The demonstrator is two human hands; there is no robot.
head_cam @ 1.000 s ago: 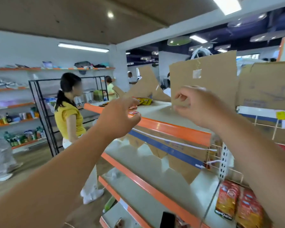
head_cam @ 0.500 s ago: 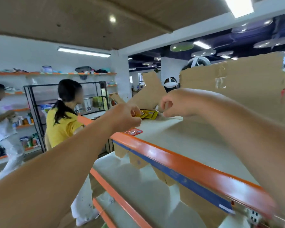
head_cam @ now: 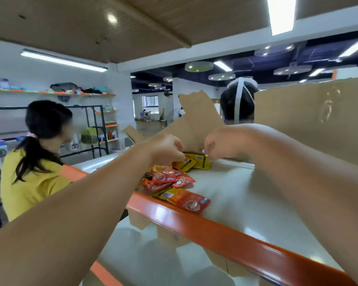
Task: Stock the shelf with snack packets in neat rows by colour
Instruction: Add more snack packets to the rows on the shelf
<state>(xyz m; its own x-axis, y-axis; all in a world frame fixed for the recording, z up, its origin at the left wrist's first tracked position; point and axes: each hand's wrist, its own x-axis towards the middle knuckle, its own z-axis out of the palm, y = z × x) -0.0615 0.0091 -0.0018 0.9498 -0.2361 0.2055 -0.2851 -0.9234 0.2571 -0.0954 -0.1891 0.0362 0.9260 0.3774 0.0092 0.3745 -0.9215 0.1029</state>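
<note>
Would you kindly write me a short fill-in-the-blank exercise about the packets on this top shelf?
1. The yellow packets lie ____ from the camera than the red packets.
2. The shelf has a front edge coloured ____.
3. The left hand and right hand reach over the ____ packets.
4. The backing behind the shelf is ____.

Missing words: farther; orange; yellow; cardboard

Lay in a loose heap on the top shelf (head_cam: 246,195) near its front edge: snack packets (head_cam: 170,178), one packet (head_cam: 186,200) apart from the rest, touching the front lip. Sat further back toward the rear edge, more packets (head_cam: 194,162), under the left hand (head_cam: 167,149) and right hand (head_cam: 221,144). Stood along the rear edge, cardboard (head_cam: 310,120).
</note>
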